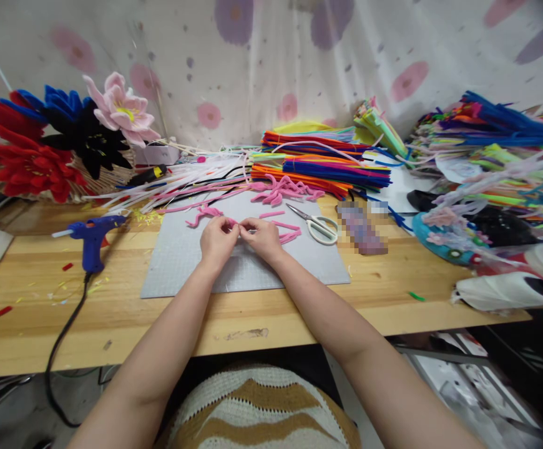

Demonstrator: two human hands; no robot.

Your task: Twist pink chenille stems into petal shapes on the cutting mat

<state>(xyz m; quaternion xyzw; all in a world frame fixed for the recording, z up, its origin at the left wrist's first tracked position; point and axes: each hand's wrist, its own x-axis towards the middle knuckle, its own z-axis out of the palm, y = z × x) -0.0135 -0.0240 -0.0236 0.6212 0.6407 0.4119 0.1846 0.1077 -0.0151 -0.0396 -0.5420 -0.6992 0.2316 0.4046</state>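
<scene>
My left hand (218, 242) and my right hand (261, 238) meet above the grey cutting mat (173, 268), fingertips pinched together. Between them is a small pink pipe cleaner (233, 222), mostly hidden by the fingers. Just beyond my left hand lies a twisted pink pipe cleaner piece (202, 214). Short bent lengths of pink pipe cleaner (291, 236) rest to the right of my right hand. White-handled scissors (322, 231) lie at the mat's right side, blades toward the upper left. A pile of shaped pink pieces (281, 189) sits at the mat's far edge.
A blue glue gun (92, 242) stands at left, its cord hanging off the table. Behind it are finished pipe cleaner flowers (124, 112). Bundles of coloured pipe cleaners (318, 168) line the back. At right are a blurred-out object (362, 227) and a white thread spool (496, 291).
</scene>
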